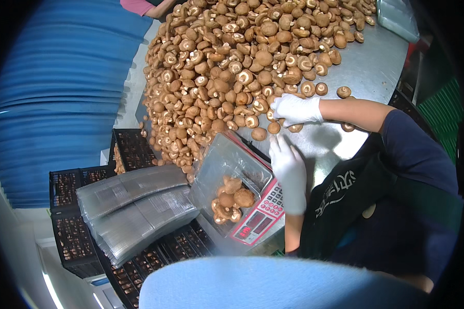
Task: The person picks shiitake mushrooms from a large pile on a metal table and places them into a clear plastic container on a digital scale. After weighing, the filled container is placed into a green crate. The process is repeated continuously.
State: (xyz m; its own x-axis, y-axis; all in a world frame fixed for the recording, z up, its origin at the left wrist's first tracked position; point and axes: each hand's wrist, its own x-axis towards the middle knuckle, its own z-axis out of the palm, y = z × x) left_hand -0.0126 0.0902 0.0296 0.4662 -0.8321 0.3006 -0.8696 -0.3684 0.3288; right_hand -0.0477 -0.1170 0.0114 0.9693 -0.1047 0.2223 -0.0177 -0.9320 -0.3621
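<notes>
Many brown shiitake mushrooms (224, 77) lie heaped on a metal table (365, 61). My right hand (297, 109), in a white glove, is at the heap's near edge with fingers curled down among mushrooms; whether it grips one is hidden. Below it, my gloved left hand (287, 156) has its fingers extended and holds nothing. Its fingertips are close to a single mushroom (273, 128). Beside that hand stands a red and white digital scale (271, 210) with a lit display. A clear plastic tray (205, 181) on the scale holds several mushrooms (227, 200).
Stacked clear plastic trays (139, 208) rest over black crates (73, 235) of mushrooms at left. More clear packaging (397, 19) lies at upper right, near a green slatted surface (442, 112). A co-worker's arm (160, 8) reaches in at the top. Blue fabric (255, 282) covers the bottom.
</notes>
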